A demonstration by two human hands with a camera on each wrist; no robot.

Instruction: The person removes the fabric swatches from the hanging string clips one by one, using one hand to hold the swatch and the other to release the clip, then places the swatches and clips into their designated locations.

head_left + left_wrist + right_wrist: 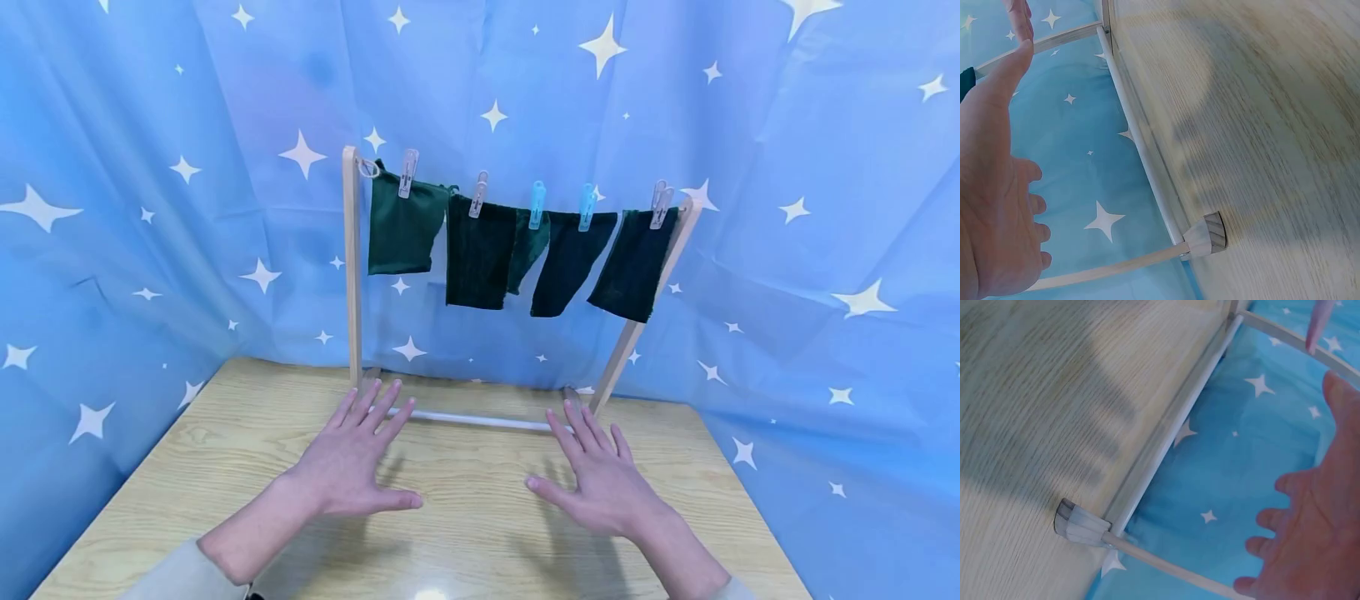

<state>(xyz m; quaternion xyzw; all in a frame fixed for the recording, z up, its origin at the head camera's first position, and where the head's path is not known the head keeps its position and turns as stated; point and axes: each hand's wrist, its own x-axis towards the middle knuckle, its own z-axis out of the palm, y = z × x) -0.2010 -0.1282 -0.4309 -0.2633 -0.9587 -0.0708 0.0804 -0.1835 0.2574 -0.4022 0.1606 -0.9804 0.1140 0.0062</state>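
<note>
Both hands hover over the table with fingers spread and hold nothing. My left hand [347, 467] is in front of the rack's left post [352, 267], and my right hand [603, 487] is before its right post [622, 350]. Between the posts runs a line with several dark green cloth pieces, among them a lighter green cloth [405, 225] at the left and a dark cloth [480, 254] beside it. Clear clothespins [407, 173] and blue clothespins [537, 205] grip their top edges. A white crossbar [480, 421] joins the posts low down, just beyond the fingertips.
The rack stands near the back edge of a wood-grain table [465, 533]. Wooden feet [1207, 236] sit under the posts. A blue curtain [825, 250] printed with white stars hangs behind the table and along both sides.
</note>
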